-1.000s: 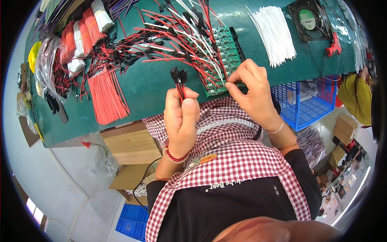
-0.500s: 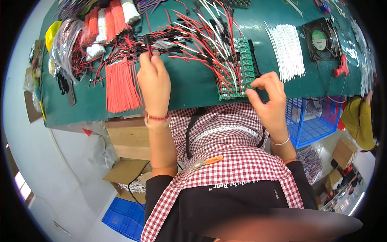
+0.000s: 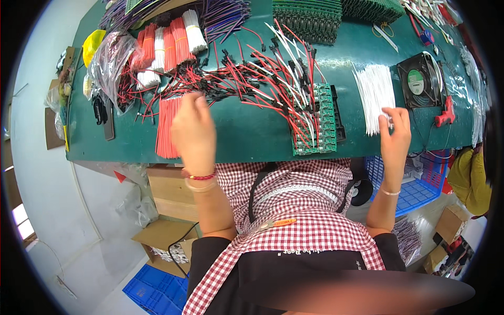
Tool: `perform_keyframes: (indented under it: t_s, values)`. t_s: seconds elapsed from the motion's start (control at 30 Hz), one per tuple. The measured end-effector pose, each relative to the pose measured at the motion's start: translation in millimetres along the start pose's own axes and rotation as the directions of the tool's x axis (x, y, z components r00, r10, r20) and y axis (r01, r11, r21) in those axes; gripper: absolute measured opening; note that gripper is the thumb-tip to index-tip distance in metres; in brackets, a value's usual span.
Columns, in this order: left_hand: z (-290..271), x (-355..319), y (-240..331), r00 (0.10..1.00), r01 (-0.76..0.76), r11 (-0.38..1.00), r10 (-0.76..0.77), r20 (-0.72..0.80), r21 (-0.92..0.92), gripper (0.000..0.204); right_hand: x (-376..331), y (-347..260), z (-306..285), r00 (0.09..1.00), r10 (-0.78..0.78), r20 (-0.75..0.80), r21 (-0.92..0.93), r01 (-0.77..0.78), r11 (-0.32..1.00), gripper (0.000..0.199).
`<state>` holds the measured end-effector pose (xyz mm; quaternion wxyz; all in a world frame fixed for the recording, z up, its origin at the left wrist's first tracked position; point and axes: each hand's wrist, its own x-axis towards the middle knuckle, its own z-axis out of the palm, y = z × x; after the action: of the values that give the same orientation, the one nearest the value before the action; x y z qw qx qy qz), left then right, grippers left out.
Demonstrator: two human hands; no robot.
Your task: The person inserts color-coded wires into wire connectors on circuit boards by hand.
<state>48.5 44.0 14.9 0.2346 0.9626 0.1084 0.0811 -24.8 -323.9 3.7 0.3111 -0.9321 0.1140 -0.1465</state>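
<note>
My left hand (image 3: 194,131) is over the right edge of a fanned bundle of red wires (image 3: 168,126). Motion smears its curled fingers, so whether they hold anything is hidden. At the lower right end of a spread of white wires (image 3: 371,100), my right hand (image 3: 397,134) has its thumb and forefinger slightly apart, close to the wire ends. Between the hands lies a green circuit board panel (image 3: 328,118). Red and white wires with black connectors (image 3: 286,107) stick up from it. More red wires with black plugs (image 3: 226,79) lie tangled to its left.
Bundled red and white wires (image 3: 181,44) and a clear plastic bag (image 3: 110,68) sit at the back left. Stacked green circuit boards (image 3: 307,21) stand at the back. A black fan (image 3: 417,81) and a red-handled tool (image 3: 446,111) are on the right. A blue crate (image 3: 415,197) stands below.
My right hand has moved right, from the circuit board panel to the white wires. The left hand has come back toward me from the black connector it held. The view has shifted, showing more of the table's back.
</note>
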Motion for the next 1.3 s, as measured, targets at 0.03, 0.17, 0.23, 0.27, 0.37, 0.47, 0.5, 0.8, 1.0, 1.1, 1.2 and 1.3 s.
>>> perform_keyframes:
  t_s: [0.03,0.17,0.23,0.27,0.37,0.47,0.5,0.8,1.0,1.1,1.2,1.3]
  values:
    - [-1.8,1.3,-13.4,0.988,-0.069,0.976,0.096,-0.121,0.208,0.023,6.3,9.8,7.2,0.997,-0.079,-0.012,-0.188,0.076,0.979,0.017]
    - [9.2,-0.3,-68.6,0.987,-0.027,0.851,0.105,-0.120,0.524,0.028,22.0,9.7,29.1,0.996,-0.061,0.067,-0.527,0.087,0.845,0.024]
    - [12.8,1.1,-73.3,0.997,0.024,0.891,0.014,-0.081,0.454,0.033,26.2,13.6,27.9,0.993,-0.096,0.074,-0.540,0.121,0.833,0.020]
    - [16.0,2.5,-75.9,0.996,0.010,0.901,0.032,-0.089,0.433,0.031,27.7,16.3,27.3,0.995,-0.054,0.087,-0.562,0.094,0.822,0.019]
    - [24.6,4.3,-75.6,0.994,0.044,0.835,0.017,-0.107,0.548,0.028,32.0,12.4,25.8,0.996,-0.013,0.091,-0.558,0.062,0.828,0.017]
    - [29.2,7.5,-83.9,0.985,0.021,0.801,0.085,-0.149,0.598,0.021,38.8,11.1,17.2,0.988,0.076,0.134,-0.443,-0.008,0.896,0.018]
    - [29.6,8.2,-83.6,0.985,0.042,0.793,0.070,-0.160,0.607,0.020,40.2,11.7,15.3,0.988,0.073,0.139,-0.440,-0.004,0.898,0.018]
    - [9.5,11.8,-76.9,0.987,0.040,0.944,0.013,-0.161,0.327,0.018,47.5,17.8,-4.5,0.959,0.177,0.221,-0.167,-0.142,0.976,0.017]
    - [-3.6,22.4,-90.7,0.990,0.123,0.969,-0.105,-0.092,0.215,0.021,53.4,35.9,-7.8,0.958,0.114,0.264,0.043,-0.130,0.991,0.020]
    - [-5.3,27.0,-92.3,0.988,0.144,0.971,-0.130,-0.083,0.192,0.021,55.8,28.4,-6.1,0.951,0.148,0.272,-0.042,-0.142,0.989,0.018]
    - [-8.3,27.9,-96.8,0.992,0.118,0.961,-0.104,-0.067,0.252,0.021,56.3,28.3,-2.2,0.962,0.130,0.242,-0.160,-0.093,0.983,0.022]
    - [-11.0,27.3,-94.2,0.988,0.126,0.973,-0.104,-0.117,0.192,0.023,54.9,23.6,-2.3,0.957,0.181,0.224,-0.123,-0.157,0.980,0.023]
